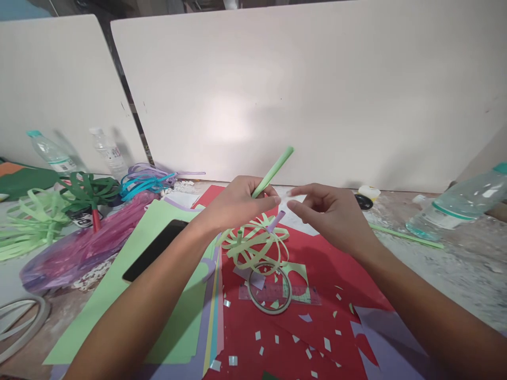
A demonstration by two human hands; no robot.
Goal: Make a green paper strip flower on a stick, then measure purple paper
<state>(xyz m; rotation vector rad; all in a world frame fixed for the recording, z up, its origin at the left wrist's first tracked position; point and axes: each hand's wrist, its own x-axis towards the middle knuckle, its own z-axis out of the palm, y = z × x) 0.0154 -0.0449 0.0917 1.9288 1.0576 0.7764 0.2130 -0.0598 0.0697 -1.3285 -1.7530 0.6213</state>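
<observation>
My left hand [247,203] is closed around a pale green rolled paper tube [276,170], which slants up to the right. Under that hand is a tangle of pale green paper strips [257,245], with a small purple paper roll [276,221] at its upper right. Whether the strips join the tube is hidden. My right hand [330,214] hovers just right of the left fingertips, thumb and forefinger slightly apart, nothing visible between them. Below the strips, a tape roll [288,301] lies over a clear ruler [312,296] on red paper [328,274].
Left of the red sheet, a black phone [152,250] rests on green paper [174,322]. Strip-paper pom-poms [93,191], a pink plastic bag [119,232] and bottles [109,153] stand further left. A bottle [455,206] leans at right, near a thin green stick [412,237]. White panels rise behind.
</observation>
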